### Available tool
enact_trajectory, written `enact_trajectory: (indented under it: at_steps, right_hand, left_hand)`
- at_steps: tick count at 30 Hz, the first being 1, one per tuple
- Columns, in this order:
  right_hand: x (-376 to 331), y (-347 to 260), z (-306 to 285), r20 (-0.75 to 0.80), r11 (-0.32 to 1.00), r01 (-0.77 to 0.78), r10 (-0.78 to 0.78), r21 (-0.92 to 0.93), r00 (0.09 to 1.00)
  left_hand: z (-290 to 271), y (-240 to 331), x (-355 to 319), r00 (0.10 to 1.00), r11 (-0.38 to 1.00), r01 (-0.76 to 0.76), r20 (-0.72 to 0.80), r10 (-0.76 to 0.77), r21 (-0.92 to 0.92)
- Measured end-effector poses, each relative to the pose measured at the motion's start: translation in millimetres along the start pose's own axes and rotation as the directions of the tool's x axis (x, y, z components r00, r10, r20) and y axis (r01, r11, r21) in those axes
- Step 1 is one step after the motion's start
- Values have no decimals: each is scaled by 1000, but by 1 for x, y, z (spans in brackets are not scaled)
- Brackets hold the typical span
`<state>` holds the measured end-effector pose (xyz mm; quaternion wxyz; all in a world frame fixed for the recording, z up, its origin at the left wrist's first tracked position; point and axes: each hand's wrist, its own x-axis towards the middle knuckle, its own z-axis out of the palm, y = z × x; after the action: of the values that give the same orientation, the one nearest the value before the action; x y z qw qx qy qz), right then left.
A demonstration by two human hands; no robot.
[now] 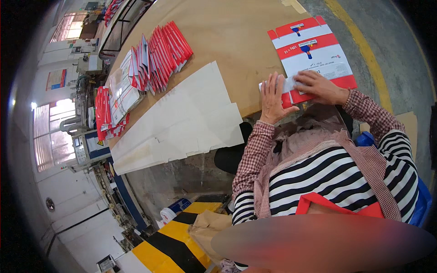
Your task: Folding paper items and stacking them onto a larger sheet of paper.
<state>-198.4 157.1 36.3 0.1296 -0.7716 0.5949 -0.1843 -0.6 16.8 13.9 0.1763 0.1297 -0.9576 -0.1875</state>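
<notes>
A red-and-white printed carton (318,63), flat and unfolded, lies at the right edge of the table in front of me. My left hand (272,99) rests on its near left corner, fingers stretched out and thumb spread toward the right. Over the carton's near part is my right hand (321,86), palm down, with bent fingers apart and pointing left. Its fingertips are a little smeared by motion. A whitish blurred patch (289,83) shows between the two hands; I cannot tell whether it is part of the carton or a separate piece.
Folded red-and-white cartons (159,54) stand packed in a row at the table's left, with another red stack (104,111) beside them. Pale cardboard sheets (182,118) cover the near left table edge. A yellow-and-black striped surface (177,236) and machinery (86,145) lie left.
</notes>
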Motion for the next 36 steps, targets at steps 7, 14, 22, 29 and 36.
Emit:
enact_trajectory:
  at_steps: [7, 14, 22, 29, 36]
  right_hand:
    - [-3, 10, 8, -107, 993, -107, 112, 59, 988]
    - [-10, 18, 17, -41, 995, -74, 77, 64, 996]
    - [-16, 28, 5, -54, 991, -77, 83, 107, 995]
    - [-113, 52, 8, -29, -44, 286, 969, 957, 246]
    - [35, 38, 70, -418, 464, 56, 730, 884, 540]
  left_hand:
    - [15, -16, 7, 998, 999, 50, 48, -51, 8]
    - [23, -15, 21, 983, 964, 15, 170, -62, 267]
    - [32, -5, 31, 966, 953, 149, 165, -197, 262]
    - [47, 8, 28, 953, 927, 297, -12, -302, 229]
    - [60, 44, 66, 856, 838, 469, -91, -509, -277]
